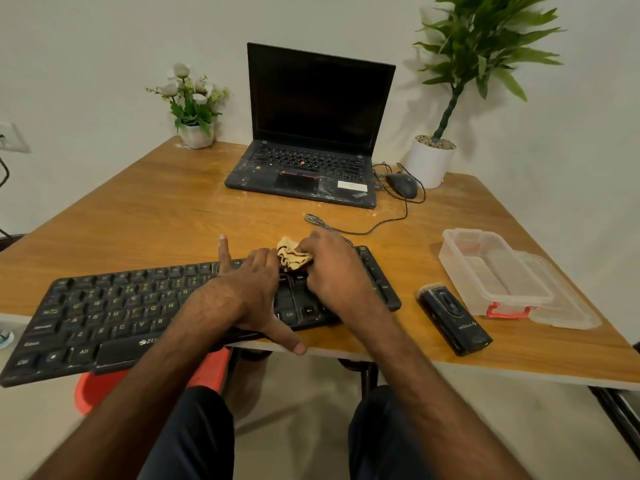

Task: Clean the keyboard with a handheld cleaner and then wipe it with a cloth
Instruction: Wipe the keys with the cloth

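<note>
Right now, on my feed, the black keyboard (114, 306) lies slantwise along the near side of the wooden table (156, 209), and its left end hangs out past the table's front edge. The right hand (334, 271) is over the right part of the keys, its fingers curled round a crumpled tan cloth (293, 258), which sits against the top rows of keys near the far edge. The left hand (247, 292) rests palm down on the keyboard just beside it. It grips nothing: the forefinger points straight toward the far edge and the thumb stretches over the keyboard's front edge. I cannot make out whether its other fingertips touch the cloth, though they lie right next to it.

The handheld cleaner (453, 320), a black oblong unit, lies flat on the table just right of the keyboard, apart from both hands. Beyond it stands a clear plastic container (485, 268) with a red latch, and its lid (568, 306) lies alongside.

Farther back an open laptop (311, 133) with a dark screen sits mid-table, with a corded mouse (403, 185) to its right. A small pot of white flowers (194, 102) stands at the far left corner and a leafy plant in a white pot (429, 161) at the far right.
</note>
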The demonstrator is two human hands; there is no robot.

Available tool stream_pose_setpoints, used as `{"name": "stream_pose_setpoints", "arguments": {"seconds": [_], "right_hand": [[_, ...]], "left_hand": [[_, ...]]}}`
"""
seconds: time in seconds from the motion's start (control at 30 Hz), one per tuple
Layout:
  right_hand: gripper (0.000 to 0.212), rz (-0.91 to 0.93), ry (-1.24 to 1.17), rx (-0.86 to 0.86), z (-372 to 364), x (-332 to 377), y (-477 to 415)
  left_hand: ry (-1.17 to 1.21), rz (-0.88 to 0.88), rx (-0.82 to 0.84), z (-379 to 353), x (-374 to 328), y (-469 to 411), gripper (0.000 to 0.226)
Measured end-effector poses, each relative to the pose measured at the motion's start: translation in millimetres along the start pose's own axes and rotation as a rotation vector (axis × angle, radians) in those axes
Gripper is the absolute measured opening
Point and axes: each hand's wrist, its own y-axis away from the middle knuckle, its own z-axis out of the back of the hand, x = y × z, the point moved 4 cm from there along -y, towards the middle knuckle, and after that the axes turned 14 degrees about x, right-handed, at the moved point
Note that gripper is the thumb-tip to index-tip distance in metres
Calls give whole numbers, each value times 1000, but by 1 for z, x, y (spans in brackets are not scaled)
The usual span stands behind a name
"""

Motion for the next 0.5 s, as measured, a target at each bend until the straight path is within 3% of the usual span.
{"name": "stream_pose_setpoints", "arguments": {"seconds": [0.1,0.33,0.5], "right_hand": [[45,-6,73,35,6,-7,4],[41,-175,67,-71,11,-21,-1],[40,57,-39,27,-6,13,-12]], "left_hand": [[58,-11,34,-4,8,1,157],[160,-38,43,-7,27,7,157],[117,-31,13,-7,25,5,148]]}}
